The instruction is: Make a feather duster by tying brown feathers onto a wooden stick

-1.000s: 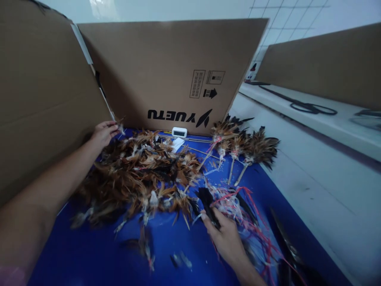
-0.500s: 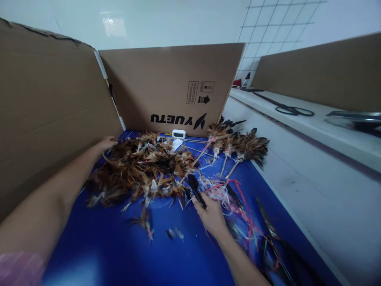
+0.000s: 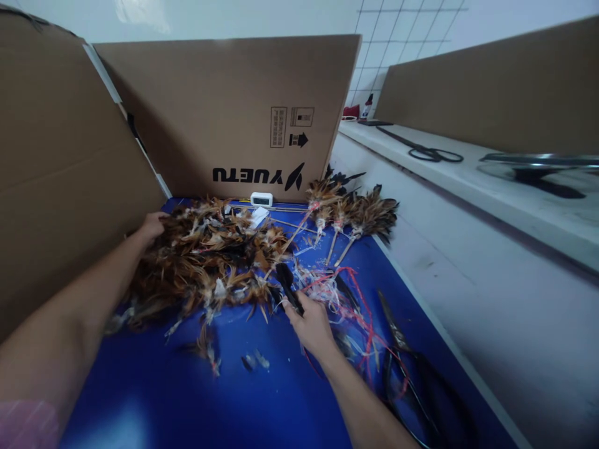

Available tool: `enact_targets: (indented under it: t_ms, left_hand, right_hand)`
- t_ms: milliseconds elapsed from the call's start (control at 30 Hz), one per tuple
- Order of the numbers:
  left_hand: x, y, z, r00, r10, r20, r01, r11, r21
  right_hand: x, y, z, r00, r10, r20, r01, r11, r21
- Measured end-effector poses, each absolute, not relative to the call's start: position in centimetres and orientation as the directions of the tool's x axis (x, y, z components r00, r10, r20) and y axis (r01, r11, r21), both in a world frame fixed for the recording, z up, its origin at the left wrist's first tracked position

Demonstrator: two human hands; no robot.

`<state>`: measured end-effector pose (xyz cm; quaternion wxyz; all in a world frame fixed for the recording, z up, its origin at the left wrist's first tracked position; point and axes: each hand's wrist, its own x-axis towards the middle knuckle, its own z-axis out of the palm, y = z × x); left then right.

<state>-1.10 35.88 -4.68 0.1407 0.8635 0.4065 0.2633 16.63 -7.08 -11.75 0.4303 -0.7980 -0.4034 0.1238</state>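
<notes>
A large heap of brown feather bunches [image 3: 201, 249], several with pale tied ends, covers the left and middle of the blue tabletop [image 3: 196, 399]. My left hand [image 3: 153, 227] reaches to the far left edge of this heap, beside the cardboard. Its fingers are partly hidden and blurred, so I cannot tell if they grip anything. In front of the heap's right end, my right hand [image 3: 312, 321] is closed on black feathers [image 3: 286, 284], which point up and away from it. Tangled white and pink string [image 3: 344, 299] lies just right of that hand.
Large black-handled scissors [image 3: 402, 349] lie at the right edge. Feather dusters with sticks [image 3: 362, 215] rest at the back right, near a small white digital display [image 3: 261, 199]. Cardboard panels [image 3: 224, 112] stand behind and left. Another pair of scissors [image 3: 425, 149] lies on a ledge.
The view has swung slightly right and down, so everything sits further left and higher in the picture. Both hands keep about the same places; my right hand still holds the black feathers.
</notes>
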Motion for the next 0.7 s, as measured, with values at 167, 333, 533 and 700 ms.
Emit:
enact_targets:
  t_ms: [167,333,533,700]
  left_hand:
    - [-0.1,35.2,-1.8,0.516,0.758,0.399,0.616,-0.652,0.442]
    - [-0.8,28.4,-0.9,0.629,0.579,0.519,0.525,-0.809,0.266]
    - [3.6,18.5,-3.6,0.950,-0.031,0.311,0.044,-0.972,-0.232]
    - [7.0,18.3,-7.5,0.990,0.055,0.129,0.084,-0.970,-0.228]
  right_hand:
    - [16.6,-7.1,-11.7,0.636,0.751,0.177,0.575,-0.308,-0.757]
    - [16.6,-7.1,-11.7,0.643,0.745,0.177,0.562,-0.303,-0.769]
    - [16.9,-6.9,-11.9,0.673,0.718,0.174,0.493,-0.261,-0.830]
    - [16.9,-7.1,-12.0,0.665,0.723,0.185,0.457,-0.198,-0.867]
